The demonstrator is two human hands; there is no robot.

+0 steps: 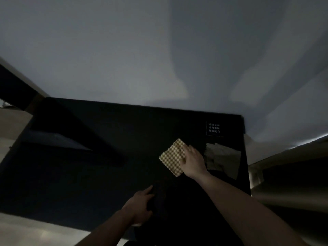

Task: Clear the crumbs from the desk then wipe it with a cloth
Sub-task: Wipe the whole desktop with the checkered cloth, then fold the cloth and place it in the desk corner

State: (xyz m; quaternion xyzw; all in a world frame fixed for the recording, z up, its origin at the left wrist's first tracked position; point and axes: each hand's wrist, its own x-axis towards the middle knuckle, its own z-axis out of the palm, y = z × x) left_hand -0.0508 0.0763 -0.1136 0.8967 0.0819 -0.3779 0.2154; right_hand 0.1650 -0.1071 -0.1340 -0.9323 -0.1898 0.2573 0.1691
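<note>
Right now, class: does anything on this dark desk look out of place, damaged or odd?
Yes. A crumpled pale sheet with ragged edges lies near the desk's right edge, beside the right hand pressing the checked cloth. The scene is too dim to show any crumbs.

We see a dark worktop [88, 174]. On it lie a checked cloth [173, 157] and a crumpled gray sheet [221, 157].

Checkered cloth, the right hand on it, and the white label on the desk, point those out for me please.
checkered cloth [171, 157]: head view, bare middle of the fabric.
right hand [192, 161]: head view, back of the hand.
white label [214, 128]: head view, the printed text block.
</note>
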